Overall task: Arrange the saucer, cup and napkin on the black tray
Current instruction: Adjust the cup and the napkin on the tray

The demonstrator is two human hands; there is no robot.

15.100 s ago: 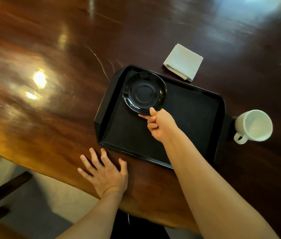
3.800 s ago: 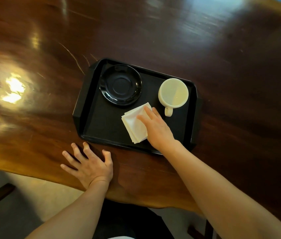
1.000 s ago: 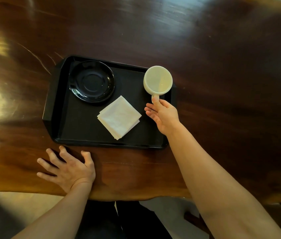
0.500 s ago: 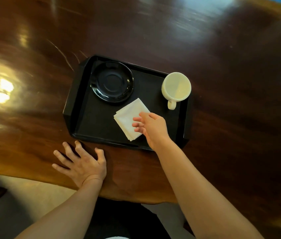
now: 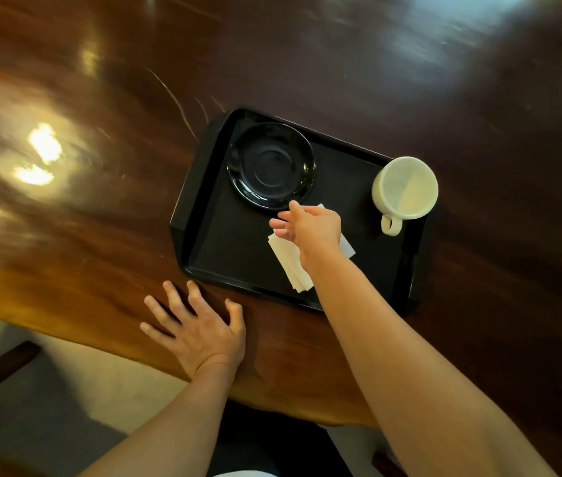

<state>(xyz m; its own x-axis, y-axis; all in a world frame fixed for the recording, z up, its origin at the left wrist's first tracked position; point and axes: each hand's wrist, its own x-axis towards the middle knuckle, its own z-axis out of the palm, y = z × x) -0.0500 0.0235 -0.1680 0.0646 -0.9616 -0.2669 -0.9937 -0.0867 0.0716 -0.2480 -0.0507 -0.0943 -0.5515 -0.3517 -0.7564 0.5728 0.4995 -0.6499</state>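
Head view, the only one: we're reaching our right hand (image 5: 310,228) over the black rectangular plastic tray (image 5: 200,208) w/ fingers spread & loose, holding nothing, hovering above the folded white paper napkin (image 5: 290,263); can't tell if fingertips are touching it. Our left hand (image 5: 200,328) is lying flat & splayed on the glossy dark wooden counter (image 5: 83,235), just beside the tray's near edge, empty.

All 3 items are sitting on the tray: round glossy black ceramic saucer (image 5: 271,165) at the far-left corner, white ceramic cup (image 5: 405,187) upright at the far-right corner, handle pointing toward us, napkin in the near-middle, partly hidden by our wrist.

Handling, as we're judging it: napkin is light, soft, layers prob. sliding apart, so pinch a corner or press flat. Saucer & cup are stiff, smooth, breakable; take the saucer by its rim, the cup by its handle.

Nothing else is sitting on the counter nearby; only our own forearm is blocking the napkin.
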